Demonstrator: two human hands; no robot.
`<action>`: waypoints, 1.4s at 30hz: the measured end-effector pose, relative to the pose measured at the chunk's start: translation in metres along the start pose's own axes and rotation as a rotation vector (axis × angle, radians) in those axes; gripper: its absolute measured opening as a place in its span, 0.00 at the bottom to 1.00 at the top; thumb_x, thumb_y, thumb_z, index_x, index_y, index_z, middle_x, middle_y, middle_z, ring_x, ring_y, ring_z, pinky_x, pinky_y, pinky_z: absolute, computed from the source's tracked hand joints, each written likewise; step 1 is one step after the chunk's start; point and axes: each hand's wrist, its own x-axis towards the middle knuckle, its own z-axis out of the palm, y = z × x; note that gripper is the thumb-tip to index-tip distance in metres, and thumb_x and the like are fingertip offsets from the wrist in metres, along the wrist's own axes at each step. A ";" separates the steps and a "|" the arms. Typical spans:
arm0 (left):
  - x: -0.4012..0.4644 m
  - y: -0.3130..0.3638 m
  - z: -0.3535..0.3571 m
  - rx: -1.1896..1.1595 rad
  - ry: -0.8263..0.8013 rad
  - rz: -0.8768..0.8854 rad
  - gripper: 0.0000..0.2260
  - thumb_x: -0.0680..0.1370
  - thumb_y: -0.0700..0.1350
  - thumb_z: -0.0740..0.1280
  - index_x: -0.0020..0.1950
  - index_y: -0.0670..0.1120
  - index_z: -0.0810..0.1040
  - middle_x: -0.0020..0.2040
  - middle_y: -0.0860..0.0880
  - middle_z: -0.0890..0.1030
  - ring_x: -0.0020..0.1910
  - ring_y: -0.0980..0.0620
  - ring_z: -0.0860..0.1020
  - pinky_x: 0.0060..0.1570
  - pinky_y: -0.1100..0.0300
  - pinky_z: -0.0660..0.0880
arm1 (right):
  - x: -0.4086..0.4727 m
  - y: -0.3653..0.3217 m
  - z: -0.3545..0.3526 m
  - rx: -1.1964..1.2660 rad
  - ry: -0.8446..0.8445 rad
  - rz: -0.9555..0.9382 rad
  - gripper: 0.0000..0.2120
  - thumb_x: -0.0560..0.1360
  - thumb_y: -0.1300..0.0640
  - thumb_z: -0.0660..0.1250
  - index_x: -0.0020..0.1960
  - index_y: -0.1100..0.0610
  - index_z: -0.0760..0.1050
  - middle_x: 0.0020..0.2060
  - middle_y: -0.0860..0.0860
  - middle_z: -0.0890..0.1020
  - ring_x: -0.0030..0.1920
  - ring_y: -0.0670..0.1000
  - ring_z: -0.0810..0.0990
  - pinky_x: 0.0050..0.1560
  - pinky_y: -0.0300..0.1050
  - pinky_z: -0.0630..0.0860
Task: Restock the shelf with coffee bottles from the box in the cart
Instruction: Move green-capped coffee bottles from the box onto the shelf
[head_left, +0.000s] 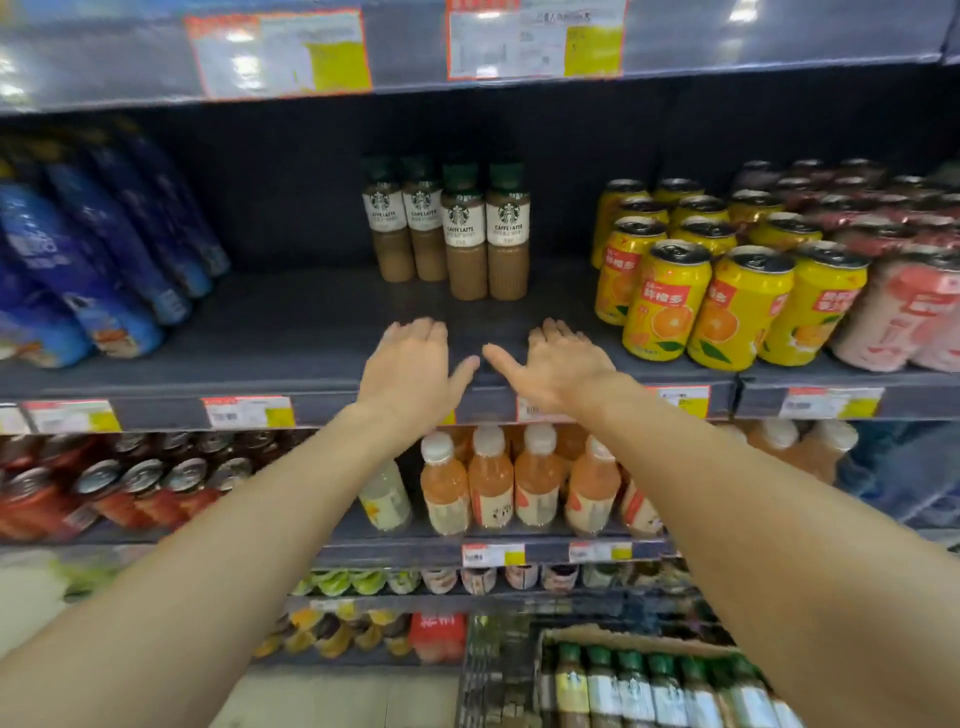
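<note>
- Both arms stretched out toward the middle shelf (291, 332), palms down, level with its front edge.
- Left hand (410, 364) spread flat, fingers loose and apart, thumb angled inward; nothing held.
- Right hand (558, 361) likewise splayed and empty, thumb pointing toward the left one, the two thumbs near but not touching.
- Hands placed just short of four coffee bottles (447, 228), standing upright in two short rows toward the back of the bay; bare shelf between fingertips and bottles.
- Judged as a reach for those bottles, perhaps to draw them forward or square them up so fresh stock could go in; not certain, since no contact was visible.
- Wide bare stretch of shelf left of the bottles, up to the blue packs (98, 270); orange drink cans (675, 306) packed close on the right, so the open bay looked like the space meant for restocking.
- More coffee bottles, green-capped, upright in the cardboard box (639, 638) inside the wire cart (493, 675) at lower right, well below the hands and untouched.
- Box appeared mostly full, shelf bay mostly bare: task judged near its beginning.
- Peach-coloured bottles (519, 483) on the shelf beneath, directly under the forearms; a risk of brushing them only if the arms dropped.
</note>
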 end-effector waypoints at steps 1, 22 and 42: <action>-0.014 0.002 -0.001 0.050 0.016 0.042 0.30 0.81 0.59 0.55 0.73 0.38 0.65 0.72 0.40 0.69 0.71 0.44 0.66 0.73 0.51 0.56 | -0.006 -0.001 0.001 -0.015 0.034 -0.014 0.43 0.77 0.30 0.42 0.77 0.63 0.54 0.77 0.60 0.57 0.77 0.57 0.52 0.75 0.52 0.50; -0.270 0.101 0.154 -0.065 -0.343 0.238 0.35 0.81 0.63 0.45 0.78 0.40 0.53 0.79 0.43 0.55 0.78 0.47 0.52 0.76 0.52 0.47 | -0.278 0.059 0.233 -0.038 -0.346 -0.081 0.36 0.81 0.38 0.44 0.79 0.62 0.46 0.79 0.57 0.45 0.78 0.53 0.41 0.77 0.50 0.43; -0.239 0.362 0.395 -0.363 -0.909 0.026 0.30 0.80 0.62 0.56 0.67 0.39 0.71 0.57 0.40 0.78 0.57 0.42 0.76 0.56 0.52 0.74 | -0.294 0.350 0.424 0.209 -0.434 0.653 0.12 0.79 0.59 0.61 0.60 0.63 0.73 0.57 0.60 0.75 0.60 0.59 0.72 0.59 0.49 0.70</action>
